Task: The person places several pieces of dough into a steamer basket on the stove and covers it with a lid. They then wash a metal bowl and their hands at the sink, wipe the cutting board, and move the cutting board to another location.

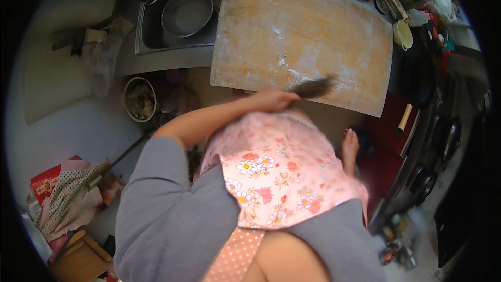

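Observation:
My left hand (276, 100) grips a short dark-bristled brush (313, 87), blurred, over the near edge of a large wooden board (328, 27). White powder, like flour, streaks and clumps on the board, mostly left of and beyond the brush. What looks like my right hand (350, 141) hangs low beside the flowered pink apron (274, 180), below and right of the board. It is small and partly hidden by the apron; whether it holds anything cannot be told.
A steel sink (141, 43) holding a round metal pan (187, 13) lies left of the board. Bowls and a yellow cup (403, 34) stand along its far and right sides. A wooden handle (405, 119) juts out at right. Below the sink is a bucket of scraps (139, 100).

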{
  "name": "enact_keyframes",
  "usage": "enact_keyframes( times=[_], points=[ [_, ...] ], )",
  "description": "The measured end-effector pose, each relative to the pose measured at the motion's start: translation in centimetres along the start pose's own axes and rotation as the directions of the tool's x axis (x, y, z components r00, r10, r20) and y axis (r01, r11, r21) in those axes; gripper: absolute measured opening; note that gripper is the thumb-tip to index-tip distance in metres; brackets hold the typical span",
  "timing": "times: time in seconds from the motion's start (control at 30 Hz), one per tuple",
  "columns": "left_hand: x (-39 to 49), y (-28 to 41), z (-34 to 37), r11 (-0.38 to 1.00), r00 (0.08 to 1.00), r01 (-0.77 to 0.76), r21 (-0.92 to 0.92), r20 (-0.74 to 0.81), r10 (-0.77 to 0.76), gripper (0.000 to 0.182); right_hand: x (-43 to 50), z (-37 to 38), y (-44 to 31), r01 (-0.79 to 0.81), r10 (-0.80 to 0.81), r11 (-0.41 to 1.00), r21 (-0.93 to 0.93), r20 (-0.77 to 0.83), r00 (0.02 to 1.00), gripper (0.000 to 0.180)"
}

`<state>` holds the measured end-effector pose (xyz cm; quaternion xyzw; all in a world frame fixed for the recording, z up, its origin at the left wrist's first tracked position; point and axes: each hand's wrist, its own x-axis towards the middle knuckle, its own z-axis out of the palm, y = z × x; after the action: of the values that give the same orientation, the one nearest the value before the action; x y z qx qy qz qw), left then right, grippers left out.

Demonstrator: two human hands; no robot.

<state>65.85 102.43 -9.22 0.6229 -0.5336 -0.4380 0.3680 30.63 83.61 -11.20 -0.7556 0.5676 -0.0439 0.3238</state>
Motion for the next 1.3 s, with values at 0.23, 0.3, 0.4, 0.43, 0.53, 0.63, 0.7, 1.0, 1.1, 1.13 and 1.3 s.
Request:
enact_keyframes(
  times=[0.23,0.3,0.4,0.43,0.53,0.63,0.7,1.0,1.1,1.13,1.3],
  points=[
    [-15.7,-4.2,-15.7,0.835,0.641,0.504,-0.222,-0.551,-0.534,0.035,0.4,2.9,1.6,-0.068,0.068,0.998,0.009,-0.018,0.998,0.042],
    [-16.3,-4.5,-16.6,0.843,0.605,0.461,-0.279,-0.596,-0.528,0.036,0.3,3.4,0.8,-0.059,0.058,0.998,-0.030,-0.026,0.998,0.043],
    [-12.1,-1.6,-14.0,0.911,0.710,0.326,-0.254,-0.570,-0.413,0.036,0.2,3.4,1.3,-0.032,0.027,0.997,-0.071,-0.065,0.998,0.043],
    [-9.9,0.1,-12.6,0.923,0.741,0.296,-0.246,-0.551,-0.384,0.037,0.1,3.3,1.2,-0.028,0.023,0.997,-0.077,-0.067,0.997,0.043],
    [-2.0,1.9,-6.9,0.994,0.919,0.036,-0.106,-0.386,-0.074,0.037,-0.2,2.9,2.2,-0.041,0.033,0.994,-0.103,-0.075,0.997,0.042],
    [6.5,1.5,1.0,0.947,0.883,-0.313,0.071,-0.345,0.317,0.037,-0.3,2.5,2.7,-0.012,0.009,0.995,-0.099,-0.029,1.000,0.042],
    [9.8,4.1,3.8,0.991,0.989,-0.113,-0.078,-0.102,0.105,0.037,-0.7,2.7,5.4,0.029,-0.032,0.989,-0.144,-0.017,0.999,0.042],
    [3.9,-0.8,-6.2,0.881,0.833,0.319,-0.349,-0.340,-0.436,0.034,-5.4,8.3,22.6,-0.313,0.277,0.923,0.223,0.178,0.944,0.047],
    [-5.0,-7.6,-14.9,0.883,0.589,0.394,-0.255,-0.667,-0.456,0.035,-4.8,8.9,22.4,-0.359,0.307,0.922,0.144,0.293,0.906,0.048],
    [-7.3,-9.1,-17.1,0.836,0.473,0.475,-0.274,-0.722,-0.505,0.036,-4.6,8.9,22.2,-0.369,0.315,0.920,0.130,0.316,0.895,0.048],
    [-12.1,-8.8,-21.1,0.869,0.382,0.366,-0.334,-0.797,-0.467,0.037,-2.7,6.8,21.3,-0.373,0.319,0.923,0.093,0.354,0.879,0.049]
  ],
)
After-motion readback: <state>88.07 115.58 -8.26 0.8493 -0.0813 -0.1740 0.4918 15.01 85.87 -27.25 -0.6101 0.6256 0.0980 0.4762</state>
